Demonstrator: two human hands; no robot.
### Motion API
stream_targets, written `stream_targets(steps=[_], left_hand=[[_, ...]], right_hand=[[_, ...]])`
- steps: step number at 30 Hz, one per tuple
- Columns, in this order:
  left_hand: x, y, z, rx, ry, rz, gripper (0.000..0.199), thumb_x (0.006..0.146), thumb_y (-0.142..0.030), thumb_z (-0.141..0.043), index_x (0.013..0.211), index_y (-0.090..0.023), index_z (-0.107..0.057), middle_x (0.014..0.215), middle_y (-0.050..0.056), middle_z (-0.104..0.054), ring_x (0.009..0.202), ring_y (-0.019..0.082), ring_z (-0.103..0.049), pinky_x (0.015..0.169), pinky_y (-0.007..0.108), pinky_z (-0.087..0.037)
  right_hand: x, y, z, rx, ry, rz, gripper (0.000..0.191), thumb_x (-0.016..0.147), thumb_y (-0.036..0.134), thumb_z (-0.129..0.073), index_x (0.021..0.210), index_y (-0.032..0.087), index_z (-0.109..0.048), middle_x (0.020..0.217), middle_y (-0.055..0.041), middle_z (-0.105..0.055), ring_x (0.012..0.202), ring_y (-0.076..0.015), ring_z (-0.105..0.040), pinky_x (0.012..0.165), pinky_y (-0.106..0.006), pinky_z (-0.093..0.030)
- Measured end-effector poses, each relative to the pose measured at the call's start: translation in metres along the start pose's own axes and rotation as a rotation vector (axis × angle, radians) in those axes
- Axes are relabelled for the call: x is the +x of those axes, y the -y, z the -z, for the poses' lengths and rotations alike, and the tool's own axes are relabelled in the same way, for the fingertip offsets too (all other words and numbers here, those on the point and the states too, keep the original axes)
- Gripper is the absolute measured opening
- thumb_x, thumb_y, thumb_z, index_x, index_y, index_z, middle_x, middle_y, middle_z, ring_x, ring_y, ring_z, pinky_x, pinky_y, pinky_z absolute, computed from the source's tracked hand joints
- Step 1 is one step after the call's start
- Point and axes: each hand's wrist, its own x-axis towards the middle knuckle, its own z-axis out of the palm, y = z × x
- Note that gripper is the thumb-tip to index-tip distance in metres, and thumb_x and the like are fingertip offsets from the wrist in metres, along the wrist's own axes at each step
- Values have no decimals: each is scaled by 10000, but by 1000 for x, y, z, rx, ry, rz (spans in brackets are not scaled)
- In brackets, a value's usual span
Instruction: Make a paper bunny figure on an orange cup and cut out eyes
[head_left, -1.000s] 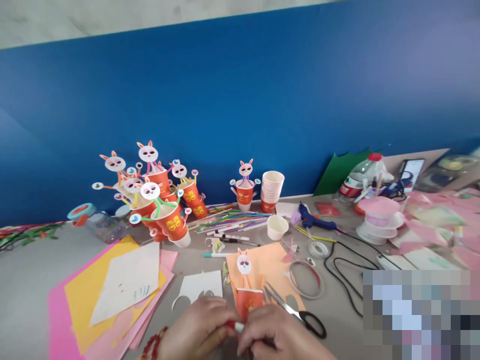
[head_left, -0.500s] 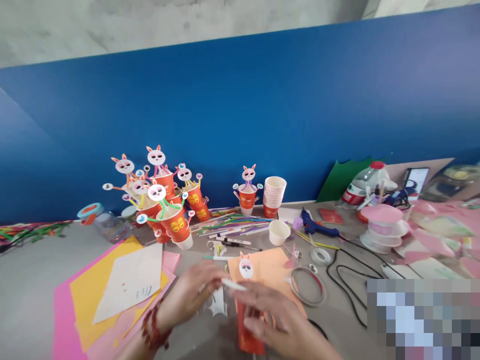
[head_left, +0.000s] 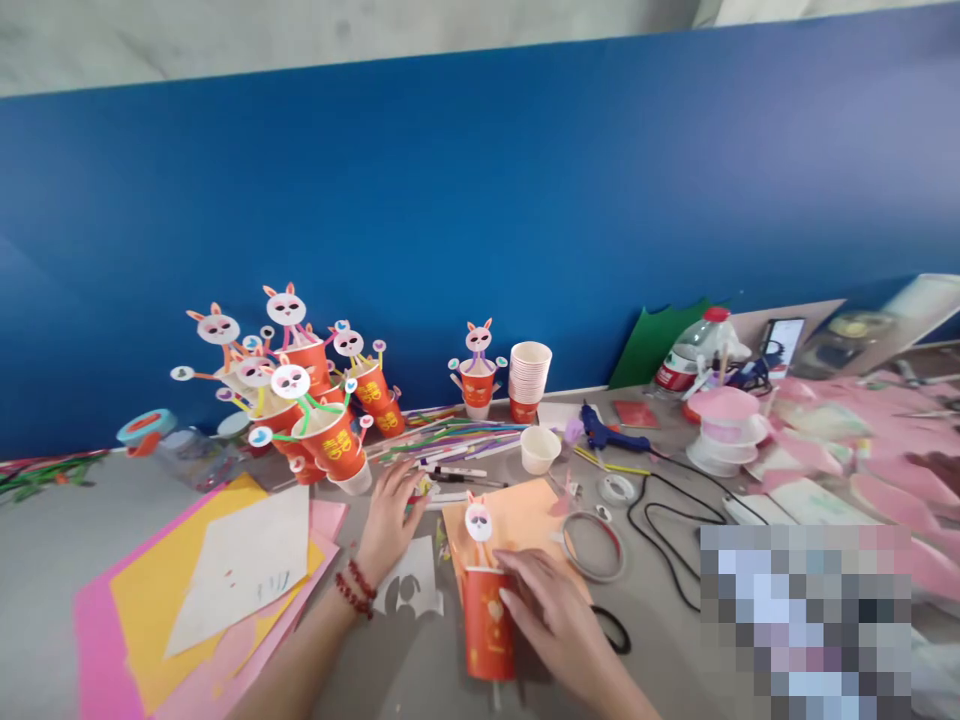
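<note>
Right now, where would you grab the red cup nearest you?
I'd grip the red cup around its rounded wall, probably from the left: the right hand is at its upper right edge, and the rabbit face above it looks flimsy.

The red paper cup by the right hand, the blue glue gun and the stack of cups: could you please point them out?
Red paper cup [head_left: 486, 632], head view: side wall.
Blue glue gun [head_left: 600, 431], head view: body.
Stack of cups [head_left: 529, 380], head view: nested rims.

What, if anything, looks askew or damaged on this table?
The cup with the green-armed rabbit leans, while the purple-armed rabbit's cup stands upright. The white sheet near the left hand has gaps, as if shapes were cut out.
</note>
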Motion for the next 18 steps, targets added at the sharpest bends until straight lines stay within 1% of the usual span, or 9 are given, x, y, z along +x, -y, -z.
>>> stream_targets(steps=[2, 5, 7, 9, 10, 11, 13, 15, 18], left_hand=[[-12, -11, 7, -52, 1, 16, 265, 959, -309, -497, 1170, -240, -641, 1296, 98, -602, 1277, 281, -485, 1094, 517, -375], [-41, -32, 16, -240, 90, 101, 321, 984, -368, -437, 1227, -264, -619, 1330, 99, -584, 1288, 284, -481, 1084, 500, -386], [-61, -48, 19, -442, 174, 154, 431, 977, -471, -416, 1335, -267, -543, 1394, 112, -537, 1283, 303, -489, 1026, 473, -443], [-74, -63, 17, -637, 229, 223, 641, 897, -590, -520, 1437, -259, -421, 1466, 130, -470, 1286, 328, -489, 1006, 450, -459], [-78, -70, 16, -717, 246, 253, 773, 820, -606, -629, 1457, -246, -380, 1472, 144, -463, 1283, 340, -493, 1004, 439, -463], [-79, -76, 14, -779, 278, 303, 840, 772, -566, -711, 1459, -227, -365, 1455, 154, -480, 1278, 343, -498, 1024, 436, -448], [-76, -85, 10, -877, 268, 400, 730, 779, -500, -732, 1377, -192, -448, 1355, 152, -573, 1204, 324, -558, 1022, 435, -447], [-70, -90, 8, -954, 240, 469, 650, 788, -472, -726, 1321, -180, -493, 1300, 144, -616, 1167, 317, -584, 1003, 433, -459], [-64, -91, 10, -1006, 200, 499, 688, 755, -436, -764, 1335, -194, -484, 1343, 141, -597, 1212, 323, -562, 1012, 424, -454]], right_hand=[[4, 2, -5, 48, -2, 6, 282, 915, 174, -502, 1156, 220, -640, 1094, -95, -715, 1024, -240, -665, 876, -365, -549], [10, 13, -3, 89, -21, 107, 264, 920, 155, -497, 1130, 232, -635, 1050, -76, -718, 1011, -228, -658, 889, -357, -539], [14, 26, 1, 74, -47, 215, 267, 925, 137, -499, 1135, 240, -626, 1040, -68, -718, 1021, -227, -641, 939, -381, -510], [20, 40, 3, 61, -54, 317, 300, 926, 101, -497, 1158, 248, -618, 1020, -55, -722, 992, -215, -636, 990, -410, -477], [23, 47, 4, 57, -58, 358, 322, 923, 84, -495, 1174, 247, -614, 1014, -52, -724, 972, -210, -635, 997, -419, -471], [26, 52, 5, 56, -69, 398, 342, 919, 69, -493, 1189, 245, -610, 1014, -52, -724, 961, -210, -633, 994, -427, -473], [29, 58, 5, 48, -113, 446, 382, 902, 49, -505, 1218, 241, -600, 1059, -66, -717, 996, -227, -623, 967, -434, -488], [28, 57, 7, 49, -210, 443, 423, 877, 37, -529, 1237, 252, -587, 1110, -78, -701, 1055, -251, -605, 943, -439, -497], [21, 48, 9, 95, -416, 330, 410, 871, 59, -551, 1220, 271, -585, 1118, -82, -680, 1090, -270, -591, 942, -450, -487]])
